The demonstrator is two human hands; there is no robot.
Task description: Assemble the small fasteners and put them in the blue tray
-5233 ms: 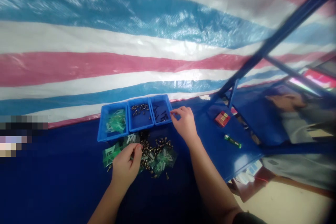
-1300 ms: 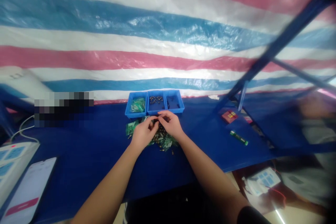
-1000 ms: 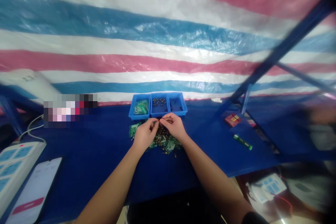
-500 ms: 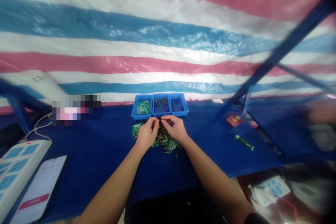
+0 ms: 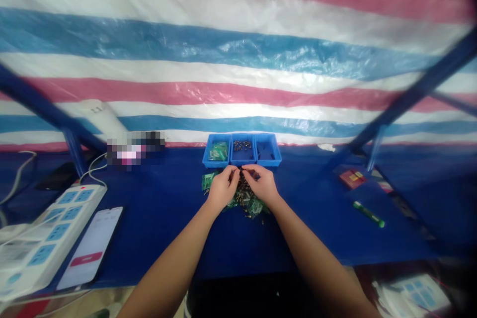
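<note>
My left hand [image 5: 224,188] and my right hand [image 5: 262,184] meet fingertip to fingertip over a pile of small brass-and-black parts and green pieces [image 5: 246,201]. Both hands are closed in a pinch; whatever lies between the fingers is too small to make out. Just behind them stand three joined blue bins. Green pieces lie in the left bin [image 5: 218,153], small brass-coloured parts in the middle bin [image 5: 242,146], and a few small dark parts in the right bin [image 5: 267,149]. Beside my left hand lies a green piece [image 5: 208,180].
At left on the blue table [image 5: 160,228] are a white power strip [image 5: 70,218] and a phone [image 5: 93,246]. To the right lie a red box [image 5: 352,178] and a green tube [image 5: 368,214]. Blue frame bars [image 5: 406,94] slant up at both sides before a striped sheet [image 5: 238,69].
The view has swung left, so the bins, hands and table items sit farther right in the picture. My hands keep their pinch above the pile.
</note>
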